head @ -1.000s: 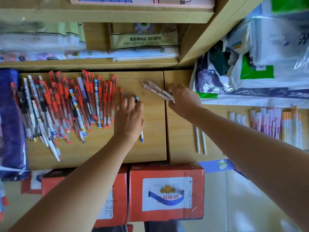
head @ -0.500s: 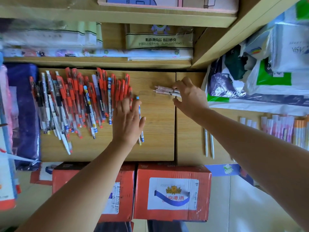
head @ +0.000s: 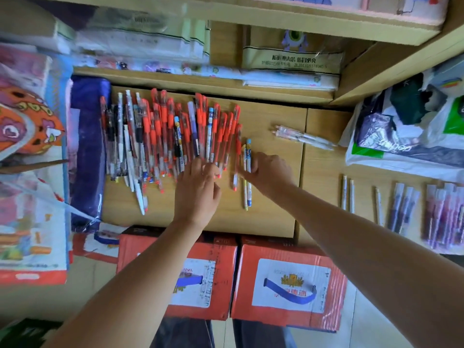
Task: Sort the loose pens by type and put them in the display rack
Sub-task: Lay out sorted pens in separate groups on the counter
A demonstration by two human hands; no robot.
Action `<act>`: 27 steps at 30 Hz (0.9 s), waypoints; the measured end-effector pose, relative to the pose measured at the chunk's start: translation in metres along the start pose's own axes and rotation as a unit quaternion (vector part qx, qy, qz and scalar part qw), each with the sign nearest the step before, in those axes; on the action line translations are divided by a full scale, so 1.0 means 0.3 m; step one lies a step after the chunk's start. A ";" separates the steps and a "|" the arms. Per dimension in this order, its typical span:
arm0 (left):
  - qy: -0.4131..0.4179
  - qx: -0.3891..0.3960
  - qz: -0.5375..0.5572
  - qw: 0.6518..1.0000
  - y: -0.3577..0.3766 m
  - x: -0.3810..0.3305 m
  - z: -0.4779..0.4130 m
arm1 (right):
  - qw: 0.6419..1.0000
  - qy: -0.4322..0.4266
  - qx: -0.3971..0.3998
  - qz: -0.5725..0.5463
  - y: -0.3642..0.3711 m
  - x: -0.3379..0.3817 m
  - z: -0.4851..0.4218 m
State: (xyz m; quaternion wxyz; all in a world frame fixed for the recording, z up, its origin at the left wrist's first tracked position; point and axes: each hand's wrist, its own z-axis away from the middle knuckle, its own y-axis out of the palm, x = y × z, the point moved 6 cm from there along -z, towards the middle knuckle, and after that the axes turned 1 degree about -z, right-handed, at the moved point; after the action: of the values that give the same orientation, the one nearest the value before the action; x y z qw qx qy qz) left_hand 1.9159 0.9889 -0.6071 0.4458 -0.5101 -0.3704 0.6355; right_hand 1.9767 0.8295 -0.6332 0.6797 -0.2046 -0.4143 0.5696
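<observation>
A heap of loose pens (head: 160, 136), mostly red-capped with some black, white and blue ones, lies on the wooden table (head: 271, 217). My left hand (head: 198, 189) sits at the heap's near right edge, fingers curled over the lower end of a red pen (head: 218, 146). My right hand (head: 270, 172) reaches in from the right, and its fingertips touch two loose pens, one blue and one yellow (head: 247, 156). A small bundle of pale pens (head: 301, 136) lies by itself at the table's far right. No display rack can be made out.
Sorted rows of pens (head: 411, 212) lie on the right-hand surface below plastic bags (head: 401, 136). A dark blue pouch (head: 88, 151) borders the heap on the left. Two red cartons (head: 288, 282) stand under the table's front edge. Shelves with packets (head: 288, 64) rise behind.
My right hand has let go of the pale pen bundle, which now lies on the table, and moved left to the two loose pens. My left hand slid onto the red pens' ends.
</observation>
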 end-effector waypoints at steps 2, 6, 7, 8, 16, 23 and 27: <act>-0.001 0.004 0.002 1.000 -0.009 0.034 0.021 | 0.999 0.038 -0.007 -0.010 0.016 0.007 0.008; -0.003 0.009 0.016 1.000 -0.022 0.089 0.066 | 0.998 0.063 -0.013 -0.027 0.036 0.009 0.024; -0.006 0.010 0.017 1.000 -0.026 0.105 0.075 | 0.997 0.066 -0.014 -0.048 0.048 0.011 0.026; -0.011 0.007 0.021 1.000 -0.031 0.122 0.082 | 0.995 0.072 -0.013 -0.071 0.060 0.017 0.027; -0.048 0.024 0.052 0.997 -0.054 0.258 0.128 | 0.963 0.170 -0.024 -0.208 0.107 0.021 0.050; 0.003 -0.016 -0.004 1.000 -0.103 0.254 0.099 | 0.946 0.119 -0.110 -0.280 0.029 0.083 0.067; 0.111 0.026 -0.061 0.992 -0.114 0.193 0.011 | 0.956 0.067 -0.088 -0.273 0.006 0.187 -0.005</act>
State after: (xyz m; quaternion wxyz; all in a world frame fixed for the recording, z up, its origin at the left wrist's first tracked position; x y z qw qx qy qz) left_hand 1.9143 1.0548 -0.5931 0.5350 -0.5424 -0.3323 0.5560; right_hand 1.9772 0.8832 -0.6170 0.8152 -0.1801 -0.4560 0.3084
